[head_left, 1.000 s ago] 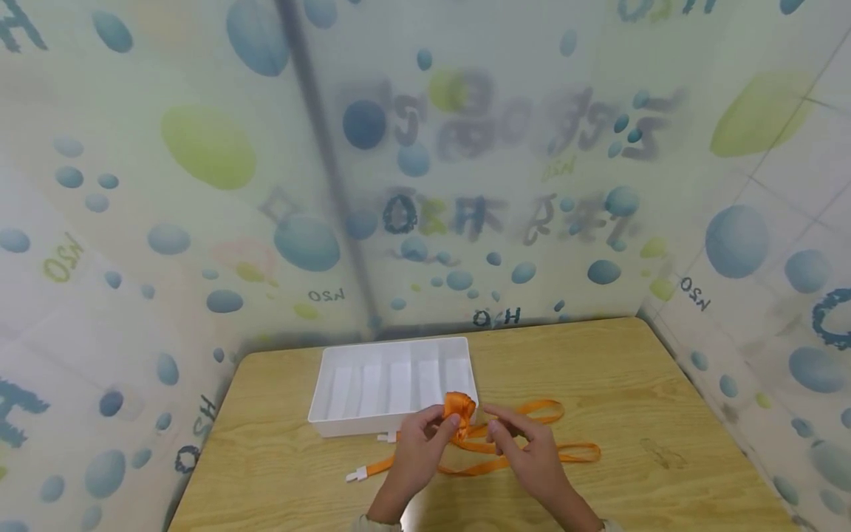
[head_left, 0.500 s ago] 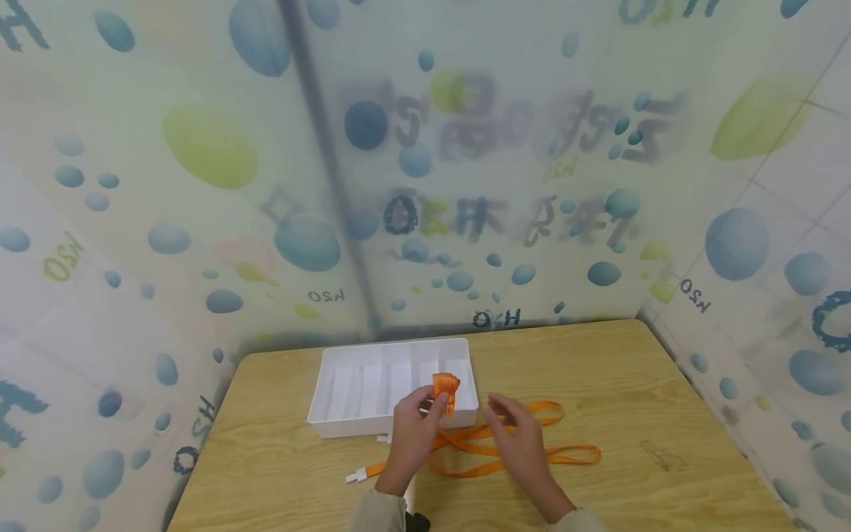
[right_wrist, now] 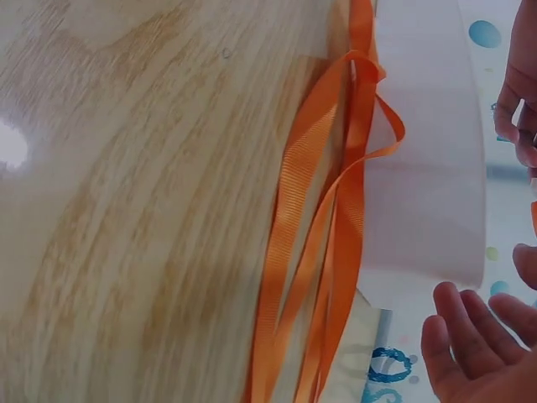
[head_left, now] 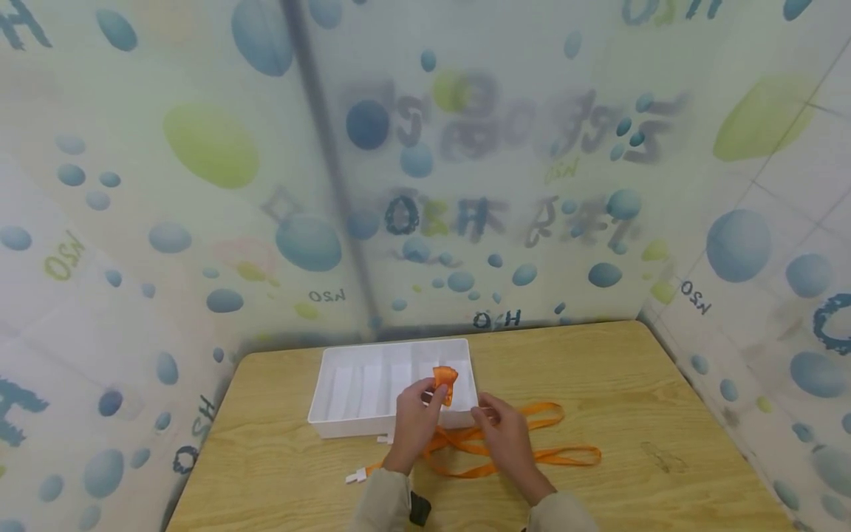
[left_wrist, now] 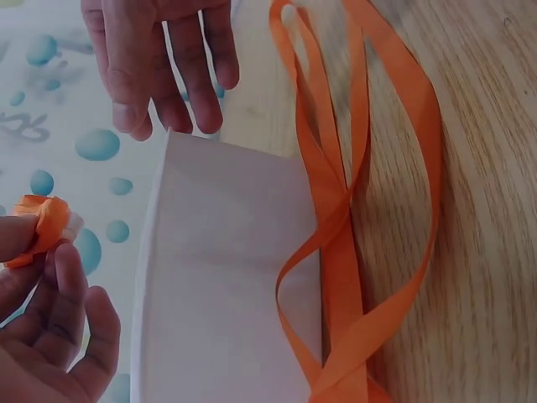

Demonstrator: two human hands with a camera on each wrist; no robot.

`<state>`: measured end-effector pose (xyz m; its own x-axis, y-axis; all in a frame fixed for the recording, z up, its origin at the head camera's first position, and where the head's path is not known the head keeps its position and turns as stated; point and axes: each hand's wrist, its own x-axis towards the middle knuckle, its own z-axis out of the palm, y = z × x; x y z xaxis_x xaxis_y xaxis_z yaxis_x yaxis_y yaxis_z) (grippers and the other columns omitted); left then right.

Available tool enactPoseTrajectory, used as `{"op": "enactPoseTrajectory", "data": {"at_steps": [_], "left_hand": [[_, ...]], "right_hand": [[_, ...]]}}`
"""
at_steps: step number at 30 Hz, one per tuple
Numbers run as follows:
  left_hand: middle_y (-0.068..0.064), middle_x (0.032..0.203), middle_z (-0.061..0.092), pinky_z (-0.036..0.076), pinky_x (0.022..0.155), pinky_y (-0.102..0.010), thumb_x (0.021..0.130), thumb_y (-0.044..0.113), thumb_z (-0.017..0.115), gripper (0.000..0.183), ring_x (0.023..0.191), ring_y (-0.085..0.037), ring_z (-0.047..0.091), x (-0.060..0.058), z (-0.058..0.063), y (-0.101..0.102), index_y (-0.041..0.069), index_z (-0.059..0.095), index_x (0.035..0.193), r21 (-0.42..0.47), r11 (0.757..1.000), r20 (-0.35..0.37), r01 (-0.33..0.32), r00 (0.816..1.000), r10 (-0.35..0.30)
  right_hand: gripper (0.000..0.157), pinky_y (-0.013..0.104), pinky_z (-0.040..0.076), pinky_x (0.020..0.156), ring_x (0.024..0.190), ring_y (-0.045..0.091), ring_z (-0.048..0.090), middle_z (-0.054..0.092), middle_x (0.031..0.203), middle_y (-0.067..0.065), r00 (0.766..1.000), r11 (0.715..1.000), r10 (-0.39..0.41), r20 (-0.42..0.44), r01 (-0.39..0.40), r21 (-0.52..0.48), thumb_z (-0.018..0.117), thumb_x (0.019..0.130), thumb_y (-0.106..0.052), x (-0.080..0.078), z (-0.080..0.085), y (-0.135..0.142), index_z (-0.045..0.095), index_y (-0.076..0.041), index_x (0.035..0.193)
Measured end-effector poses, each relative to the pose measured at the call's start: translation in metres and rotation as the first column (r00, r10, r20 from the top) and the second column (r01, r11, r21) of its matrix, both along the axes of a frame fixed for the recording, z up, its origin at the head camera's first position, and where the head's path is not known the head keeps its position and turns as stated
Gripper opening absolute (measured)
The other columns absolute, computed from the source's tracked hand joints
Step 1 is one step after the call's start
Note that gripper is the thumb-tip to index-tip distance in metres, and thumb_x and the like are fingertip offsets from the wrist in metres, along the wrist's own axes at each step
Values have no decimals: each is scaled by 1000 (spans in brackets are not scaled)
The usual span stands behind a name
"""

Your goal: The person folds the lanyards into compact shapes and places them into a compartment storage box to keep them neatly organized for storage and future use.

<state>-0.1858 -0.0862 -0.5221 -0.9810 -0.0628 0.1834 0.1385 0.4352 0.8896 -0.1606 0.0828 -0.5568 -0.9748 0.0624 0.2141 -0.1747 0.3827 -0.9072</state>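
My left hand pinches a rolled-up orange lanyard between thumb and fingers. In the head view, the roll overlaps the rightmost compartment of a white divided tray; a bit of its white clip shows in the left wrist view. Beside the tray's front right corner is my right hand, its fingers loosely extended and holding nothing. More orange lanyards lie loosely looped along the tray's front wall, partly beneath both hands. A white clip ends one strap at the left.
The wooden table meets patterned walls at the back and sides. A small dark object shows by the left sleeve. A faint outline mark is on the tabletop at the right.
My left hand has lifted the rolled lanyard forward, from in front of the tray to over its right compartment. My right hand drew away, then moved left toward the tray's corner.
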Motion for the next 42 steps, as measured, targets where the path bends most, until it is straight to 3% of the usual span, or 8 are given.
{"op": "enactPoseTrajectory", "data": {"at_steps": [7, 14, 21, 27, 31, 35, 38, 42], "left_hand": [[-3, 82, 69, 51, 63, -25, 95, 18, 69, 17, 72, -15, 59, -7, -7, 0, 2, 74, 96, -35, 999, 47, 7, 999, -5], [-3, 83, 68, 50, 61, -24, 95, 18, 68, 15, 69, -14, 57, -11, -11, 2, 4, 74, 93, -55, 998, 87, 21, 996, -17], [-2, 80, 67, 51, 59, -24, 94, 19, 69, 17, 67, -14, 57, -14, -15, 4, 2, 73, 94, -82, 996, 70, 36, 997, -31], [2, 72, 63, 46, 51, -22, 90, 13, 72, 9, 59, -9, 54, -16, -20, 7, 6, 73, 84, -165, 986, 3, 33, 999, -33], [3, 66, 61, 43, 48, -22, 87, 10, 71, 13, 55, -8, 51, -17, -22, 9, 8, 69, 74, -212, 977, -32, 34, 999, -42], [2, 70, 62, 45, 50, -22, 86, 11, 74, 8, 58, -10, 52, -16, -21, 10, 3, 74, 86, -211, 976, -5, 52, 999, -54], [1, 75, 63, 46, 51, -22, 85, 14, 76, 22, 60, -10, 53, -15, -22, 9, -1, 75, 101, -203, 977, 30, 72, 997, -67], [1, 76, 64, 47, 52, -22, 85, 15, 75, 27, 60, -10, 53, -15, -23, 7, -2, 74, 106, -197, 976, 34, 89, 996, -84]], "right_hand": [[23, 26, 56, 67, 81, 21, 69, 72, 103, 18, 1000, 998, -19, 0, 19, 67, 69, 93, -4, -1, -5, -2, 71, 4, 114], [21, 30, 58, 67, 80, 21, 71, 73, 101, 13, 999, 994, -46, 7, 45, 98, 69, 92, -6, -4, -6, -2, 73, 2, 112], [18, 26, 57, 65, 77, 17, 70, 74, 99, 10, 998, 992, -65, 23, 62, 110, 70, 92, -6, -7, -8, -2, 74, -1, 109], [16, 22, 53, 57, 68, 11, 67, 74, 94, 8, 996, 989, -71, -50, 77, 130, 72, 89, -3, -8, -13, -3, 75, -1, 105], [15, 22, 51, 55, 66, 9, 65, 74, 93, 6, 992, 983, -81, -93, 95, 155, 74, 88, -4, -6, -16, -4, 76, -1, 104], [16, 21, 53, 59, 69, 10, 66, 74, 95, 7, 994, 981, -76, -81, 88, 170, 73, 90, -6, -5, -14, -4, 76, -3, 105], [16, 21, 53, 60, 71, 11, 66, 74, 97, 7, 996, 981, -71, -52, 79, 179, 72, 91, -8, -5, -12, -3, 75, -4, 106], [16, 21, 52, 58, 69, 10, 64, 74, 98, 7, 997, 980, -63, -33, 68, 185, 71, 92, -7, -6, -10, -3, 75, -3, 107]]}}
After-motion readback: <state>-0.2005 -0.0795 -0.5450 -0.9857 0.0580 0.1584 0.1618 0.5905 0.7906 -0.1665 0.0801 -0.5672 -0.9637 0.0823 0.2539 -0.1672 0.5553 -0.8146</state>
